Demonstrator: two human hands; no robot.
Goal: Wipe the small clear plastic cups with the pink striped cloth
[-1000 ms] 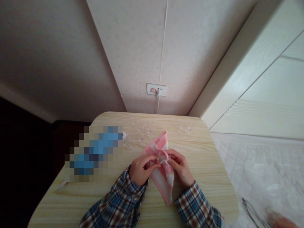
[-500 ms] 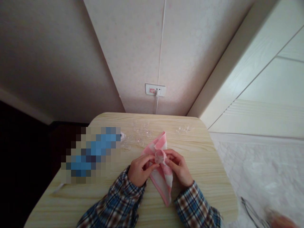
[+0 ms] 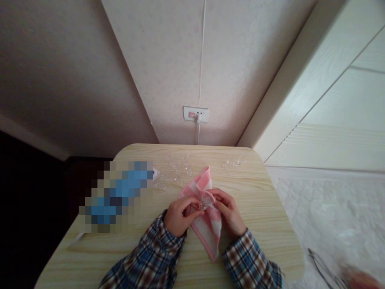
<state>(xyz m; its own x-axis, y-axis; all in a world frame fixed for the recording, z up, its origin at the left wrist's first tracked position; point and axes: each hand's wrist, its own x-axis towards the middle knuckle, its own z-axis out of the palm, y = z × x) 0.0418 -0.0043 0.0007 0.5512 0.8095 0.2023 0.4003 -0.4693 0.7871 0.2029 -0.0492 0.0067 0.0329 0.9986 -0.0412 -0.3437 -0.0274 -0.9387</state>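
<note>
Curling its fingers point(image 3: 190, 201) left of the pink cloth point(image 3: 214, 216), the left hand point(image 3: 178, 216) pinches a clear piece point(image 3: 204, 204); right of it, the right hand point(image 3: 231, 210) pinches the cloth.

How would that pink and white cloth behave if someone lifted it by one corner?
The pink and white cloth would probably droop, since it bends into soft folds between the left hand and right hand. Its thin-looking edges suggest it's light for its size. Being so creased, it would more likely crumple than roll if pushed.
</note>
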